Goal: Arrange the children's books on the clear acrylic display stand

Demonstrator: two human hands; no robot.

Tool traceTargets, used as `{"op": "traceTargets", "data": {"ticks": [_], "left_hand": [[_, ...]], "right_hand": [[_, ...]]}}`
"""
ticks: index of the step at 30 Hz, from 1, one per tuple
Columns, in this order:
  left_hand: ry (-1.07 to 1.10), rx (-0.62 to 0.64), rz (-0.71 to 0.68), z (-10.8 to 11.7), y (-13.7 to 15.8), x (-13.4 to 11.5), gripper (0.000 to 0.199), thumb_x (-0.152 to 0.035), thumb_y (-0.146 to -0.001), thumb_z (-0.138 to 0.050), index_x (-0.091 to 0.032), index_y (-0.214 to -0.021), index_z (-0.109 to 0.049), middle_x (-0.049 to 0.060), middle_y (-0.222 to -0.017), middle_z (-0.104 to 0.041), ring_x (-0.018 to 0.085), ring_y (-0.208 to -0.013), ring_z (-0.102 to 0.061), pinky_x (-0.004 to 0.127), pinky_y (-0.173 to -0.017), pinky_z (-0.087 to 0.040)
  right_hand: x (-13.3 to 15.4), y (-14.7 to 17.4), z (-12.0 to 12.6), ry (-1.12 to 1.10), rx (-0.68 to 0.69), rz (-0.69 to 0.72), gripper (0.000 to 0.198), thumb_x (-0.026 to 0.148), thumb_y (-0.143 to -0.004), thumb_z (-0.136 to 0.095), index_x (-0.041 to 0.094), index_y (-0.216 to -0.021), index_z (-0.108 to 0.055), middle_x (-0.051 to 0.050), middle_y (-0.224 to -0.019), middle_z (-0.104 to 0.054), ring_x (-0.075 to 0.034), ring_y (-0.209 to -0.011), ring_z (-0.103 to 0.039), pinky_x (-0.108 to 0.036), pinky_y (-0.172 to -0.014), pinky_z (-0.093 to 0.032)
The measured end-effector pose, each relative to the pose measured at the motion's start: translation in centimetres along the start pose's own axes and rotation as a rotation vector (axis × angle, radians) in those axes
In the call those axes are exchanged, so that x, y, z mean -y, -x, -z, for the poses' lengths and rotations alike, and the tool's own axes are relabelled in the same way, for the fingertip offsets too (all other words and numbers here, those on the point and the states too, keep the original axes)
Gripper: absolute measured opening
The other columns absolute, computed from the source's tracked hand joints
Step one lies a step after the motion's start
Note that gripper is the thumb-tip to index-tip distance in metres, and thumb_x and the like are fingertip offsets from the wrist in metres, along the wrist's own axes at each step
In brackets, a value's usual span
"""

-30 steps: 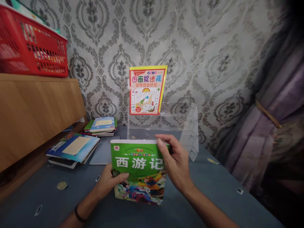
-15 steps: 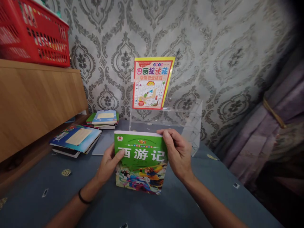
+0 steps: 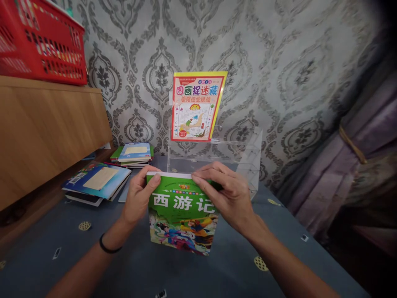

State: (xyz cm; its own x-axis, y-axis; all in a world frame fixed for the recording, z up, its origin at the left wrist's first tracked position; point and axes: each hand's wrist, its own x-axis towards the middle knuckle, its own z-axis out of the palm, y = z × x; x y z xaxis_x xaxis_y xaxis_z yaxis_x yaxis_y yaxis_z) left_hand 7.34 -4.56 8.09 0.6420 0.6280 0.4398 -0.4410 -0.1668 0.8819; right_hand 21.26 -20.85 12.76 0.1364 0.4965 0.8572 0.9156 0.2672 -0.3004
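A green-covered book (image 3: 180, 223) with large white characters stands upright in front of me, its cover facing me. My left hand (image 3: 138, 196) grips its upper left corner, thumb on the front. At the top edge, right of the middle, my right hand (image 3: 229, 192) pinches the book with thumb and fingers. Behind it is a clear acrylic rack (image 3: 251, 165), partly hidden by the book and my right hand. A red and yellow picture book (image 3: 197, 109) leans upright in the rack's back tier.
To the left lie a blue book on a small pile (image 3: 96, 180) and, farther back, a book stack (image 3: 135, 152). A red basket (image 3: 58, 49) sits on a wooden cabinet (image 3: 52, 132). A purple curtain (image 3: 347, 165) hangs at the right, patterned wallpaper behind.
My left hand has slid up to the book's top left corner. My right hand has moved left along the top edge. The book stays nearly in place.
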Motion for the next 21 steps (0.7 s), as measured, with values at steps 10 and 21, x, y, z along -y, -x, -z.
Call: {"op": "traceTargets", "data": {"ticks": [10, 21], "left_hand": [[0.023, -0.093, 0.015, -0.9, 0.1, 0.4, 0.039, -0.057, -0.081, -0.072, -0.020, -0.082, -0.059, -0.005, -0.068, -0.053, 0.010, -0.058, -0.049, 0.018, -0.052, -0.044], [-0.698, -0.181, -0.539, -1.0, -0.3, 0.2, 0.037, -0.035, -0.096, -0.057, -0.021, -0.130, -0.053, 0.011, -0.129, -0.060, 0.024, -0.124, -0.056, 0.039, -0.105, -0.044]], "right_hand": [[-2.4, 5.1, -1.9, -0.510, -0.148, -0.643, 0.043, 0.052, -0.081, -0.073, 0.022, -0.111, -0.065, -0.003, -0.090, -0.073, -0.019, -0.076, -0.068, -0.030, -0.065, -0.057], [-3.5, 10.0, -3.3, -0.854, 0.080, -0.788, 0.045, 0.050, -0.079, -0.077, 0.020, -0.111, -0.068, -0.006, -0.104, -0.077, -0.022, -0.093, -0.072, -0.036, -0.083, -0.058]]}}
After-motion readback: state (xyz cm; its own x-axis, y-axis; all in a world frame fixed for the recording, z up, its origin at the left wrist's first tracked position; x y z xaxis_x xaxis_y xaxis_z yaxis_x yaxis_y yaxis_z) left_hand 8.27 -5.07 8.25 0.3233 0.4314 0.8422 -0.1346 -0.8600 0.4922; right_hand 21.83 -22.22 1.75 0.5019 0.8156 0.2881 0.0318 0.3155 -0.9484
